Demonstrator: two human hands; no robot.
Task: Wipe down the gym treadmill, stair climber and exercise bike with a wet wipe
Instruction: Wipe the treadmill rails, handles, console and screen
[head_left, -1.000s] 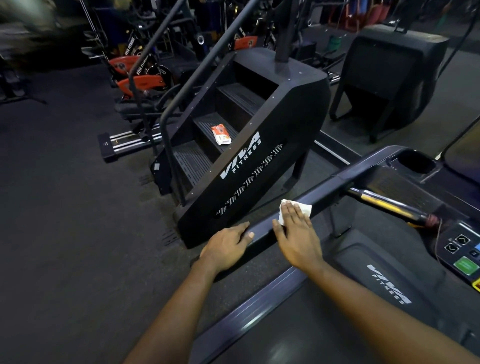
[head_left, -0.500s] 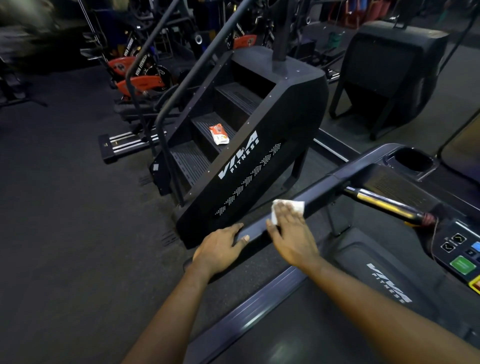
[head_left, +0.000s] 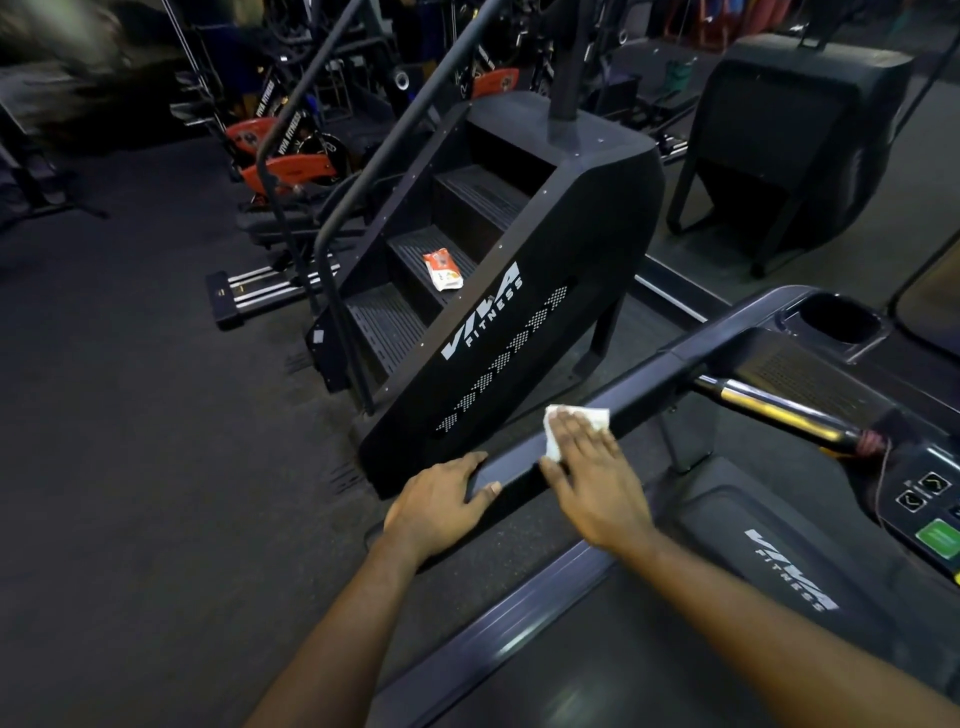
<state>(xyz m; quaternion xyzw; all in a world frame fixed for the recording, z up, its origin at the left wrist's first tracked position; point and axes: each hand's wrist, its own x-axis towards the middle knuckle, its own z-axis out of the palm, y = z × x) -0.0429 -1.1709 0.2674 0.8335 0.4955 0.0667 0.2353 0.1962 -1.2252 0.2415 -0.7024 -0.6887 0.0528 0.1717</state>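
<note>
A packet (head_left: 442, 270) lies on the stair climber (head_left: 519, 332), on its middle step. Right of the climber stands the treadmill (head_left: 779, 519), a wipe (head_left: 597, 417) on its rail (head_left: 649, 389); bikes (head_left: 291, 169) stand behind-left.

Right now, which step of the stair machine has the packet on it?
The second step from the bottom of the stair climber: the orange-and-white packet lies on it; the steps above and below are bare.
</note>
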